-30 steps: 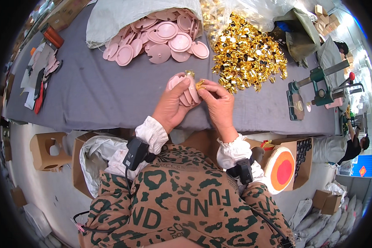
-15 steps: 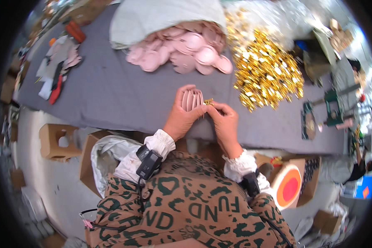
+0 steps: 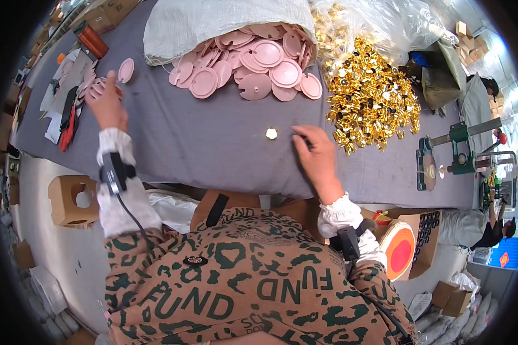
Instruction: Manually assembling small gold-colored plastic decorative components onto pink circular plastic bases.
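Grey-clothed bench [image 3: 201, 144] runs across the frame. Far left, on the floor below it: carton [image 3: 60, 198] with a cutout. On the bench, left side: black slab [image 3: 69, 106] with a red item [image 3: 67, 137] just below it, orange tin [image 3: 93, 40] above, by the upper-left edge.

Left hand [image 3: 106, 104], left of frame, reaches up to some pink pieces beside the slab; blurred, so cannot tell whether its grip pinches any or just touches. One loose disc [image 3: 126, 71], pink, lies just right of its fingertips. Black device [image 3: 115, 173] on that wrist.

Upper centre: white sack [image 3: 224, 26], mouth toward the person, pink disc heap [image 3: 254, 85] spilling out, discs overlapping. Centre of frame: gold piece [image 3: 271, 133] alone on the bench, below the heap.

Right hand [image 3: 318, 158], right of centre, near the gold piece but apart from it; grip loosely spread, fingers bent, nothing seen in it. Upper right: gold pile [image 3: 374, 98], clear plastic [image 3: 380, 29] behind. Lower right: round orange-and-red item [image 3: 398, 253]. Right end of bench: green press [image 3: 460, 146], red knob on its lever.
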A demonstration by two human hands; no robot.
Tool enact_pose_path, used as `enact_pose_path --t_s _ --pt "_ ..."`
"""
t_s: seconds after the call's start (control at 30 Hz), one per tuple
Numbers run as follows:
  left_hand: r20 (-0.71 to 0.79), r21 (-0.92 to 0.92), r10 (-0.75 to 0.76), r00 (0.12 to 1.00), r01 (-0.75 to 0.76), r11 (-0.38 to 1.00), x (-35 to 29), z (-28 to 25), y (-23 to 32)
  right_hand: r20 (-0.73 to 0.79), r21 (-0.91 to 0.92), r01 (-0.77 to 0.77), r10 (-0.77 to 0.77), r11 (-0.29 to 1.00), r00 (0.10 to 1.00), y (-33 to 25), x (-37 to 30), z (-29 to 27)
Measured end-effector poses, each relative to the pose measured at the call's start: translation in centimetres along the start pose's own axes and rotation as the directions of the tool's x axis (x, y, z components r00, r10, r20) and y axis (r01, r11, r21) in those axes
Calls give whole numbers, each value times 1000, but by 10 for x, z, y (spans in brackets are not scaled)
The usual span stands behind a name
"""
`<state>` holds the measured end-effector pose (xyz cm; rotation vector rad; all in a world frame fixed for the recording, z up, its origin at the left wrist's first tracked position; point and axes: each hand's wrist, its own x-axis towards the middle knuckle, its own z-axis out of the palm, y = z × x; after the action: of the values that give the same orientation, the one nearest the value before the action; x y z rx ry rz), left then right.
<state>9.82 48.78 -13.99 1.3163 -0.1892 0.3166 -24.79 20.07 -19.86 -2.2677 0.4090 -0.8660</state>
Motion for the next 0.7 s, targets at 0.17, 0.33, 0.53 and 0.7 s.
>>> enact_pose_path --t_s 0.17,0.33,0.53,0.7 --pt "472 -535 -567 675 731 424 -143 41 -2 222 -30 255 -242 967 944 -12 20 24" --pt "677 -370 -616 402 910 188 -232 76 12 180 379 -277 223 883 958 -18 10 5" --pt "762 -227 -580 288 958 178 -263 97 17 133 481 -147 94 864 987 -44 -1 -5" --pt "748 -193 -614 252 968 161 -268 102 26 74 352 37 -68 935 995 -35 -8 -12"
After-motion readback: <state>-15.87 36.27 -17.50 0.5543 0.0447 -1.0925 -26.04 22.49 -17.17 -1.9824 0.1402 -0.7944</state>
